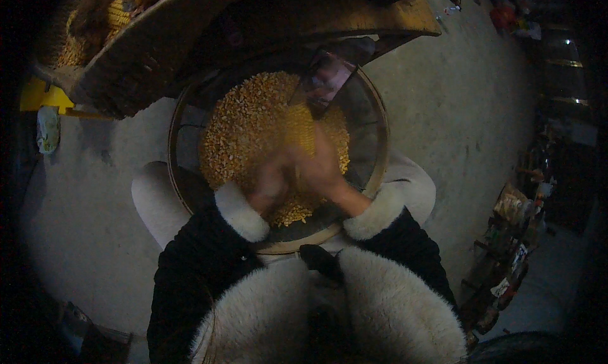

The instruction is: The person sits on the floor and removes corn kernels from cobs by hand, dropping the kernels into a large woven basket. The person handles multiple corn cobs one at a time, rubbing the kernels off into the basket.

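A yellow corn cob [300, 126] points away from me between my two hands, with kernels on its visible side. My right hand [322, 167] wraps the cob's right side, fingers pointing forward. Against its lower left presses my left hand [275, 174], blurred, its fingertips hard to make out. Below them is a round sieve with a pale rim [380, 107], resting over my lap. Loose corn kernels [247, 112] cover much of its dark bottom. A flat, glossy dark rectangular object [330, 81], perhaps a phone, lies at the sieve's far side.
A wooden trough-like container [137, 55] with corn cobs [118, 14] stands at the upper left. Beneath its edge is something yellow [45, 98], beside a pale package [48, 129]. Assorted items [515, 207] line the right side of the concrete floor [456, 93].
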`<state>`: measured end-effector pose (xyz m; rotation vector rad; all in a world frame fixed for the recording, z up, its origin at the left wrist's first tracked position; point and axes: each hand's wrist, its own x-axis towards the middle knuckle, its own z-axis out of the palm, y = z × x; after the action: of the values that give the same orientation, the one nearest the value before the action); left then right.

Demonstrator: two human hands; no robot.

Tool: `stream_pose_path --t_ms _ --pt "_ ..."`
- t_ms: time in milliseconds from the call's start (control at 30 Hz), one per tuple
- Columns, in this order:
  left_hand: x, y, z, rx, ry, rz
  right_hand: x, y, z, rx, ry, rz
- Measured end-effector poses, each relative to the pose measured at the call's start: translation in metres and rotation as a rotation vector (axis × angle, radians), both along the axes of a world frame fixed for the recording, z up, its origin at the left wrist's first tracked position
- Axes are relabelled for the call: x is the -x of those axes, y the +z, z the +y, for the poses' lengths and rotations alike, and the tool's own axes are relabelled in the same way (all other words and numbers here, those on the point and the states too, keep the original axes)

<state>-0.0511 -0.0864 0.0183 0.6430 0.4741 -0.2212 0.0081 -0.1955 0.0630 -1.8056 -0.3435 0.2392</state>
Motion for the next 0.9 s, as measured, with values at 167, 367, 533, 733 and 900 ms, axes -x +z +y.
stream_pose_path --t_ms 167,367,533,733,900 --pt "0.002 -0.005 0.005 0.082 -0.095 -0.058 -0.007 0.012 -0.005 -0.157 0.049 0.115" --pt "-0.003 0.009 0.005 0.170 -0.149 -0.070 -0.009 0.020 -0.006 -0.139 0.014 0.129" --pt "-0.006 0.016 0.001 0.114 -0.114 -0.032 -0.008 0.022 -0.004 -0.150 0.002 0.144" --pt "-0.001 0.003 0.012 0.137 -0.260 -0.053 -0.005 0.020 -0.005 -0.131 0.005 0.183" --pt "-0.005 0.030 -0.004 0.002 -0.044 -0.008 -0.006 0.023 -0.002 -0.124 0.018 0.076"
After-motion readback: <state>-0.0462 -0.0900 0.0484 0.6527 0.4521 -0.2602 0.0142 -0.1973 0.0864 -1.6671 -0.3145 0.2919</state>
